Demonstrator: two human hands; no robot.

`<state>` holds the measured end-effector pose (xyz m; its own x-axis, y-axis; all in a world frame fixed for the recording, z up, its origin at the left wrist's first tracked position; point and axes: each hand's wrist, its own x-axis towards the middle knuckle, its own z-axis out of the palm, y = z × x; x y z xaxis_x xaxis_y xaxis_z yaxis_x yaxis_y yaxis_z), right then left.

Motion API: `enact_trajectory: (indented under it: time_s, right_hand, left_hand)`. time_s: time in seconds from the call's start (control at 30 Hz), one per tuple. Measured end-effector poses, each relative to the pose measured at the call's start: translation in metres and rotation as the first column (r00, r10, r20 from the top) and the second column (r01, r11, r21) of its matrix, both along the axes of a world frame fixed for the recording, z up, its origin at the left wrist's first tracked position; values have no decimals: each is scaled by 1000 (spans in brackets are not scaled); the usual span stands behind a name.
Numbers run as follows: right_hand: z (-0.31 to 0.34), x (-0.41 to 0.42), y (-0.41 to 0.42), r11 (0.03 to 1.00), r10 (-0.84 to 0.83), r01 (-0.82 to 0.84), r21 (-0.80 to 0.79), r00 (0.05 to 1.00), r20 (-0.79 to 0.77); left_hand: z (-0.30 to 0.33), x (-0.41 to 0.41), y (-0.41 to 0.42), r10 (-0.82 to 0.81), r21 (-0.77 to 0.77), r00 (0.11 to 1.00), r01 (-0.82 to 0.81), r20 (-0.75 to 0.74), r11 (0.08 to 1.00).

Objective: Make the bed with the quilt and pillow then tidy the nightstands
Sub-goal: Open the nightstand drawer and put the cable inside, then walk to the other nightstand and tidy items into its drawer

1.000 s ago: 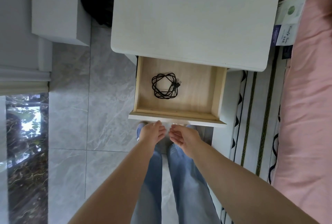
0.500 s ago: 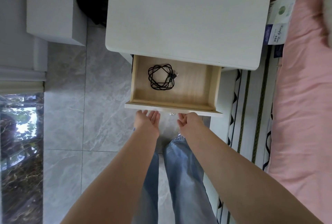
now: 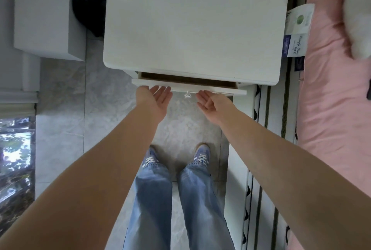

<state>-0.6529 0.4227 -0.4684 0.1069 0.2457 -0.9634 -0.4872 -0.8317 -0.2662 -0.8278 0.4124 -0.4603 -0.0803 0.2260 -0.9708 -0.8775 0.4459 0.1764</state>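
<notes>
**Drawer nearly shut, nightstand tidy-up close to done**

Both hands at the drawer front [image 3: 239, 91] of the white nightstand [image 3: 190, 25]. Left hand [image 3: 155, 99] and right hand [image 3: 210, 102] are flat, fingers straight & close together, fingertips against the front panel either side of the small clear knob [image 3: 187, 95]. Nothing gripped or pinched, just a push.

Progress, as I judge it: drawer only a sliver open, a thin strip of wood interior showing under the top. Contents can't be seen from here. One short shove should close it. Nightstand top looks bare, so this one is approx. finished. Bed side: pink quilt [image 3: 329, 109] lies spread along the bed at right w/ some creases, and a white pillow [image 3: 359, 14] sits at the top edge, only partly in view, so can't tell if the bed is fully made. Task says nightstands, plural; a 2nd one isn't visible, maybe still to do.

Count: 1 nightstand, 1 drawer, 1 knob, 2 hands, 1 quilt, 1 pillow, 1 paper tag [image 3: 297, 35] tucked betw. nightstand & bed, 1 white box [image 3: 44, 18] on the floor at left, 1 dark object [image 3: 90, 12] behind it, 2 shoes.
</notes>
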Motion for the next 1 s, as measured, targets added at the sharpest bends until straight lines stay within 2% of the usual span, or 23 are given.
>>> enact_trajectory:
  time_s: [0.23,0.43,0.53,0.63,0.73,0.87,1.0]
  right_hand:
    - [-10,-8,23,997,-3,3,80,1000,-2]
    - [-17,-8,30,996,14,-16,84,1000,24]
    - [-19,-8,30,994,-43,45,99,999,-18]
    - [-16,-7,25,990,-32,39,135,998,-58]
    - [-6,-6,21,992,17,-14,125,1000,-17]
    - [19,0,12,987,147,-146,66,989,0]
    - [68,18,1,968,232,-238,82,970,76]
  left_hand:
    - [1,9,13,-72,138,997,74,-18,988]
    - [-1,14,26,-65,114,996,71,-58,991]
    - [-3,13,26,-70,147,996,76,-47,986]
    - [-4,9,24,-114,147,991,123,-69,981]
    - [5,16,19,-222,98,971,230,-86,968]
    - [36,44,4,-478,48,875,482,-72,875]
    - [84,54,-7,-574,33,810,581,-122,813]
